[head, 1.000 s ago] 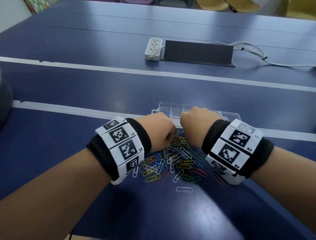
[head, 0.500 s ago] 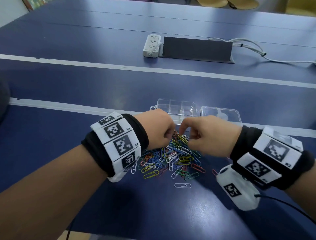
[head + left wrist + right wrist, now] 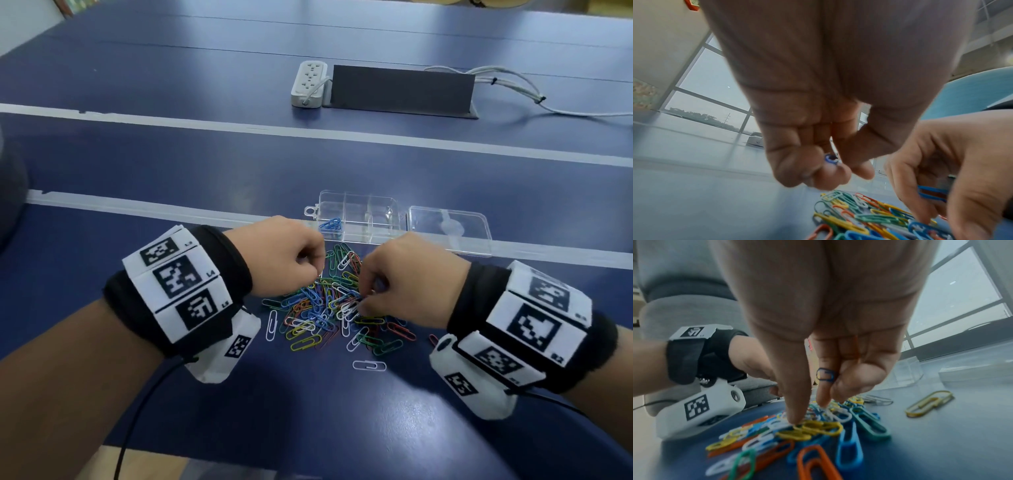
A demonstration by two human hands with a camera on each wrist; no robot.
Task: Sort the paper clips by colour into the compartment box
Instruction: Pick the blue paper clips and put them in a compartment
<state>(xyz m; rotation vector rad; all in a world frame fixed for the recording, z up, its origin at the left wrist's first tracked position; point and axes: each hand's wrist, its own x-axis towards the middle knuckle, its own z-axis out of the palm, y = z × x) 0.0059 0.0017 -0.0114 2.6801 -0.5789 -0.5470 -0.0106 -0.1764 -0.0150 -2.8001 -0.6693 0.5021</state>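
Clips [image 3: 329, 308], thin coated wire in mixed colours, lie heaped under both hands; they look light, springy and tangle-prone, best pinched singly at a loop. Right hand [image 3: 407, 277] curls over blue clips [image 3: 825, 374], fingertips in the heap. Left hand [image 3: 284, 255] pinches something small and blue. Compartment box [image 3: 363, 205] sits just beyond the knuckles.

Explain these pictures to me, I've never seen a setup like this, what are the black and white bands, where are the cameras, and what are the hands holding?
No machine here: a person sorts with bare hands. The patterned bands are wrist straps carrying cameras. One picture comes from a head camera looking down; the other two look along each hand from its wrist. On the blue table lies a pile of coloured paper clips, with a clear compartment box behind it holding some blue clips. The left hand pinches a blue clip. The right hand keeps blue clips tucked in its fingers while picking at the pile.
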